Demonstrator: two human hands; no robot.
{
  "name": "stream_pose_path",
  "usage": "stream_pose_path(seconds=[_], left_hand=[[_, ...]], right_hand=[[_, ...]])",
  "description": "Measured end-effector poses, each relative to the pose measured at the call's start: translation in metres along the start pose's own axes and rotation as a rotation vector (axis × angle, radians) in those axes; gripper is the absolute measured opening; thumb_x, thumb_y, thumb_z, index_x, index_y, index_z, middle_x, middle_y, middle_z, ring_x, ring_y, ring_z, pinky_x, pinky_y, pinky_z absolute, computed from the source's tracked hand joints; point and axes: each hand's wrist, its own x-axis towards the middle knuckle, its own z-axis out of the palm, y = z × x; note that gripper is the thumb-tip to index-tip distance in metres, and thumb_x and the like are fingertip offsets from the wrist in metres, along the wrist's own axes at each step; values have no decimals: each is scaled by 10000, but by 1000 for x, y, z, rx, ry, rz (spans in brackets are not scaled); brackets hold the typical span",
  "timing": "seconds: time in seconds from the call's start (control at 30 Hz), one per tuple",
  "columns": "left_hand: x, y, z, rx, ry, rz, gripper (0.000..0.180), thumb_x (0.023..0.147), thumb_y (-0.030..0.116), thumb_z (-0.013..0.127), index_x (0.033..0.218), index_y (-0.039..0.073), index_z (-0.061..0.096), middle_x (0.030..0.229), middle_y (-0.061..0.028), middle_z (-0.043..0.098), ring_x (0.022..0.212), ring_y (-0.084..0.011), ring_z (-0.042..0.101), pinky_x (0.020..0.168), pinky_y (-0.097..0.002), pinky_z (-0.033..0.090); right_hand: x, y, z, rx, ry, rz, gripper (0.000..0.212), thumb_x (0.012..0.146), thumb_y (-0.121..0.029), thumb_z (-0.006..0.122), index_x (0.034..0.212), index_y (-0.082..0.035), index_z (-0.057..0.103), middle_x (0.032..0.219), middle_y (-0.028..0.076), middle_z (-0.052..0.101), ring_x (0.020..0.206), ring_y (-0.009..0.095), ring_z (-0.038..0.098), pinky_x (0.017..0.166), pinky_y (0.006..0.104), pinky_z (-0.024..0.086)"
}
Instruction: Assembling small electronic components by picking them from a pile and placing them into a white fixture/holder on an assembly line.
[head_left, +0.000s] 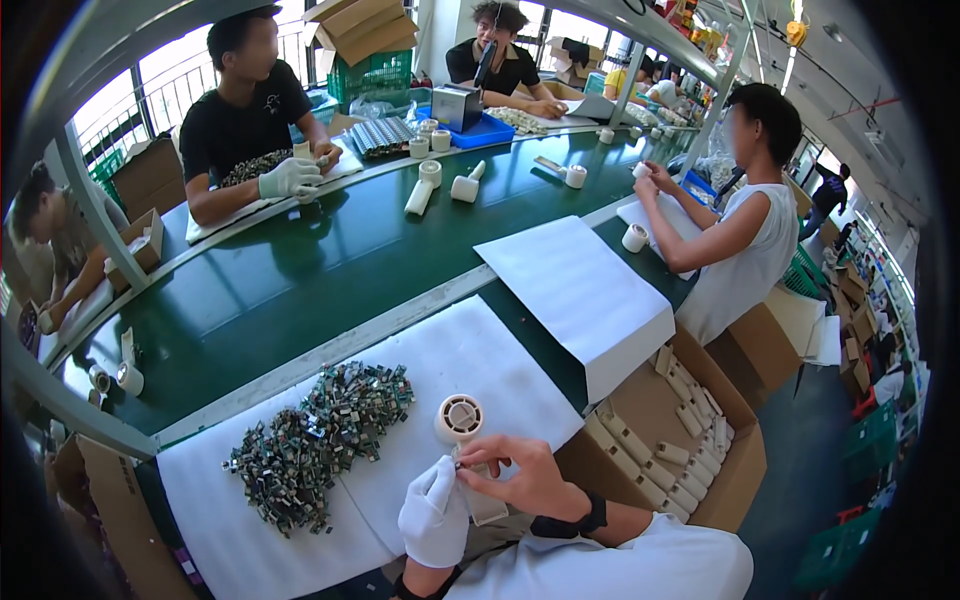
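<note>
My left hand [436, 515], in a white glove, is closed in a pinch at the near edge of the white work sheet [480, 350]. Its fingertips meet those of my bare right hand [528, 478], also pinching, around a small dark piece [458, 466] too small to make out fully. Under and just beyond my hands lies a cream handheld fan [460, 418]; its round grilled head faces up, and its handle is partly hidden by my right hand. Left of it is a heap of small circuit boards [320, 440] with metal connectors.
A cardboard box [745, 480] of cream handle parts stands at my right. Beyond the sheet runs a green conveyor belt [300, 270] carrying several fans [425, 188]. Across it and to the right, other people work with similar parts. A metal post [90, 410] rises at left.
</note>
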Motion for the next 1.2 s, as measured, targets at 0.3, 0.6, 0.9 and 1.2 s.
stream_pose_path(seconds=[0.3,0.6,0.9,1.2], left_hand=[[-7,2,-8,106,-97,75,492,798,-19,701,1284,8,629,1170,-193,663,979,-335,685,789,-379,579],[0,-5,3,111,-297,30,580,841,31,612,1411,-15,511,1252,-203,600,967,-341,664,791,-380,563],[-9,-1,4,113,-44,170,407,801,20,672,1208,42,663,1141,-123,674,906,-279,698,747,-349,581],[-30,-8,-34,-4,-296,193,354,789,100,729,1138,70,682,1090,-100,698,820,-249,703,707,-321,570]], right_hand=[[-14,-16,9,56,78,292,203,819,-117,821,964,-51,696,868,8,748,606,22,500,547,190,420],[-9,-6,15,-69,192,250,165,826,-7,778,922,-48,650,882,-35,667,625,7,416,550,181,349],[-19,12,-2,-150,52,176,207,846,46,742,1030,-21,677,939,10,712,680,26,447,641,184,380],[-10,21,-4,-193,98,105,181,836,-14,780,997,-45,703,861,8,718,630,44,483,596,204,405]])
